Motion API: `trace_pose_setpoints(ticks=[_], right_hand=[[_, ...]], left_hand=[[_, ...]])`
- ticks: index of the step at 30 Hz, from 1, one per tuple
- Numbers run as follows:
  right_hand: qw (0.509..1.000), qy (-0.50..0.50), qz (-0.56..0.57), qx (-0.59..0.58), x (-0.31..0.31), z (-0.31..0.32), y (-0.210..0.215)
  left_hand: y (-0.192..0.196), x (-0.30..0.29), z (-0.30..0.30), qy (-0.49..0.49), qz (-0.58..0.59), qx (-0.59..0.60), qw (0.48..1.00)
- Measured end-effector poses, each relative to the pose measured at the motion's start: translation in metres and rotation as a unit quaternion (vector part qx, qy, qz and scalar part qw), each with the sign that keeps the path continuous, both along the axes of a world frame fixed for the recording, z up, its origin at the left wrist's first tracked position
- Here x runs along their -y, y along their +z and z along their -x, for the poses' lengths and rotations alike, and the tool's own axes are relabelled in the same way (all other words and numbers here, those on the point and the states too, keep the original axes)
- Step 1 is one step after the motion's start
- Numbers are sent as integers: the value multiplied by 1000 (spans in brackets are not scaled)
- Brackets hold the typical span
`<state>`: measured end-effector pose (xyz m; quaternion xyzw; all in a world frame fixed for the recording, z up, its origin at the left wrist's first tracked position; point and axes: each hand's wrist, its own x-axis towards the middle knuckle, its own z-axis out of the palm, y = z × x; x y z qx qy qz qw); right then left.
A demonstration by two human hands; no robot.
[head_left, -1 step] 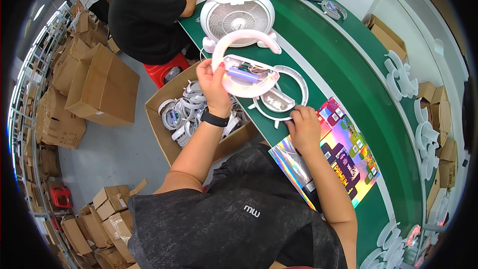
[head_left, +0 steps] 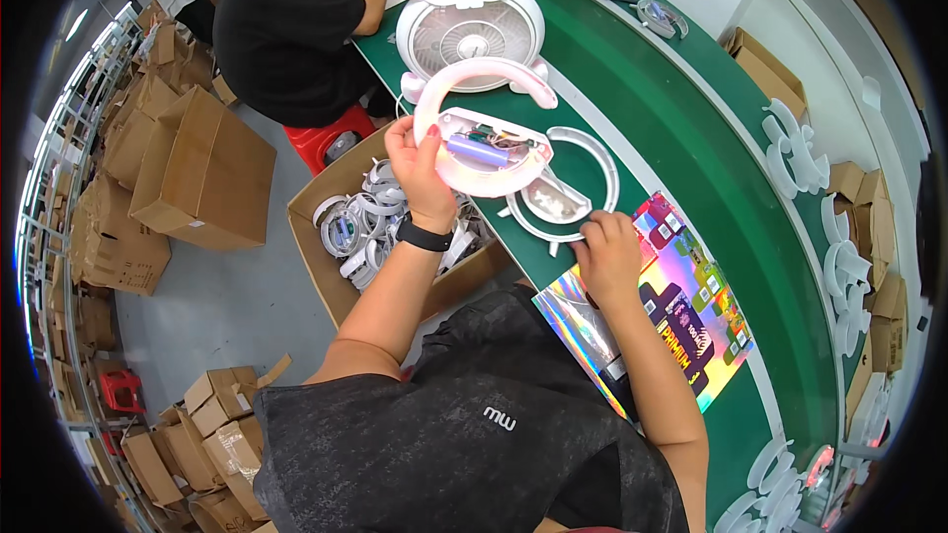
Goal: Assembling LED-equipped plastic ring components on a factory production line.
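Observation:
My left hand grips the left edge of a glowing white-pink ring-shaped lamp housing, held above the table edge. Its open compartment shows a blue-purple cylindrical battery, with wires and a small green board beside it. My right hand pinches the lower right rim of a second white ring-shaped frame over the green table. Part of that frame is hidden behind the lit housing. Beyond both stands a white fan with pink-lined animal ears.
A cardboard box of white ring parts stands left of the table. A shiny colourful printed sheet lies under my right forearm. A co-worker in black sits on a red stool. White parts line the far side.
The lit housing has shifted slightly left with my left hand. My right hand and the second frame have moved a little to the right, so the two rings are slightly farther apart.

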<state>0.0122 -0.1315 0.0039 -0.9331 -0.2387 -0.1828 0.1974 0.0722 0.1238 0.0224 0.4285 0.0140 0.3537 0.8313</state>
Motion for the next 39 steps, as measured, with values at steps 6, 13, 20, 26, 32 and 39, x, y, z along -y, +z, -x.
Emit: trace_pose_setpoints(ticks=[6,13,20,26,32,39], right_hand=[[988,-71,-57,122,22,33,27],[981,-117,-35,148,39,57,38],[979,-175,-11,107,69,83,39],[970,-228,-17,81,100,100,17],[961,-252,-38,107,109,98,-8],[954,-281,-52,93,111,100,-11]], left_hand=[[1,8,4,-79,56,23,995],[-11,34,-1,-160,138,-79,974],[-18,58,0,-164,61,-174,969],[-14,67,16,-145,-145,-67,976],[-8,83,21,-90,-303,2,949],[-11,90,23,-84,-346,14,935]])
